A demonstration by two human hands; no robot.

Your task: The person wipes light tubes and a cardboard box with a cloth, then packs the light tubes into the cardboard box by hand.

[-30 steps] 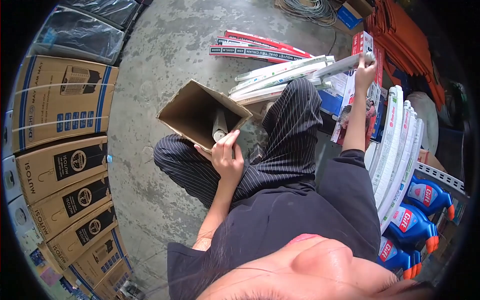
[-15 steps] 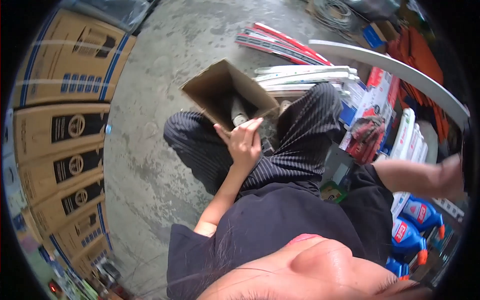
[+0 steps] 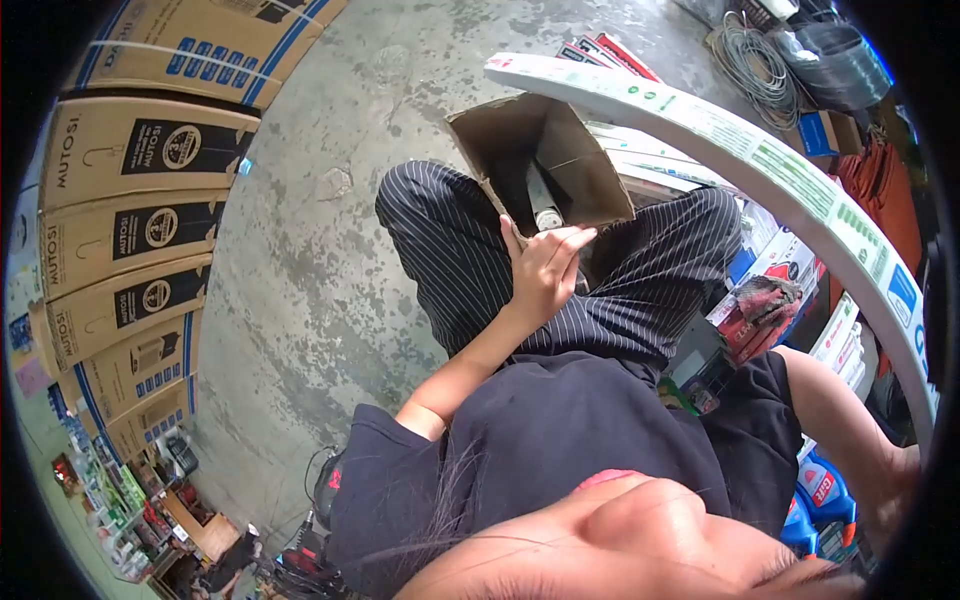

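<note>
My left hand (image 3: 548,268) grips the near rim of an open cardboard box (image 3: 590,165), thumb on one side of the corner and fingers along the edge. The box stands tilted between my crossed legs, its mouth facing me. Inside it lies a pale tube-like item (image 3: 546,218) with a round end. On the right, my right hand (image 3: 898,485) is at the dark edge of the view, its fingers mostly hidden. A long slim white carton (image 3: 800,185) with green and blue print runs from there, raised in the air, its far end beyond the cardboard box.
Large brown cartons (image 3: 150,230) are stacked along the left. More slim white cartons (image 3: 650,160) lie behind the cardboard box. Coiled wire (image 3: 755,75) is at the back right. A dirty glove (image 3: 765,300) and blue bottles (image 3: 825,490) are on my right.
The long white carton has swung left and forward, its far end now past the cardboard box. My right arm has lowered toward my side. The left hand keeps its grip; the view has shifted.
</note>
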